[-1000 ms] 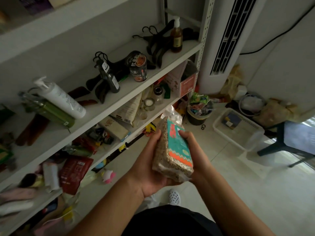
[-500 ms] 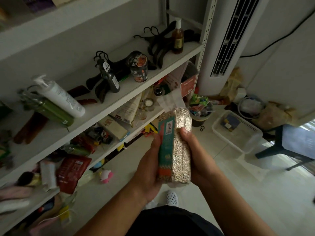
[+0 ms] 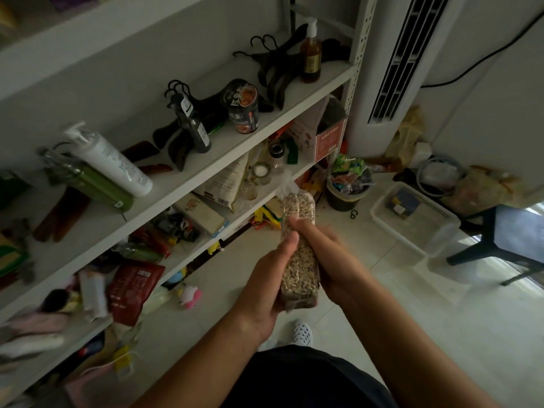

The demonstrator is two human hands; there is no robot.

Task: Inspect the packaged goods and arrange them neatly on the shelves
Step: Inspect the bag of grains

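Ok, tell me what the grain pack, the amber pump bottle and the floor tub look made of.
The pack: clear glossy plastic film, likely vacuum-tight; grains show through and it shines. The bottle: amber, see-through, glass or plastic, cannot tell; white plastic-looking pump. The tub: milky translucent plastic; contents show through its walls.

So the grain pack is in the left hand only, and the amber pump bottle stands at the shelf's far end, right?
No: the head view shows the left hand and right hand both gripping the grain pack. The amber pump bottle does stand at the far end of the shelf.
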